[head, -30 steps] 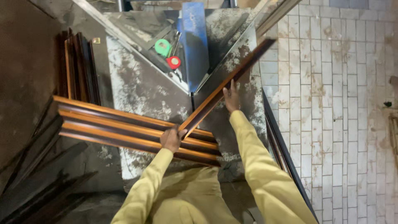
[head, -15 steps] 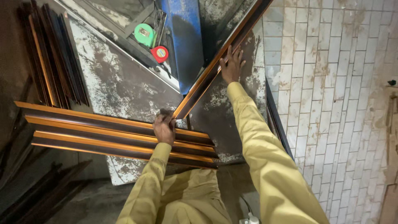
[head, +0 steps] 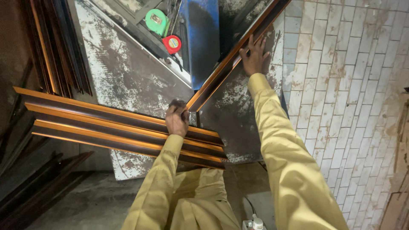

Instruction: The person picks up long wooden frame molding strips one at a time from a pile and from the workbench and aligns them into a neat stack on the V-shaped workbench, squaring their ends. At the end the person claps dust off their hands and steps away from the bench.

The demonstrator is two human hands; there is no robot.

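Head view is showing your left hand (head: 177, 119) gripping the near end of a long brown rail (head: 232, 59), closed around it just above the stack (head: 119, 127) of like rails lying crosswise on the table (head: 128, 81). Your right hand (head: 254, 55) is reaching farther up the rail, fingers curled over its edge. The rail's long axis is running away from you, up and to the right, so your left grip is sitting nearer its end.

Our bench layout
We see a long profile (head: 238, 55) slanting across the bench (head: 123, 81), stacked profiles (head: 106, 127) before it, tape measures (head: 164, 32) behind.
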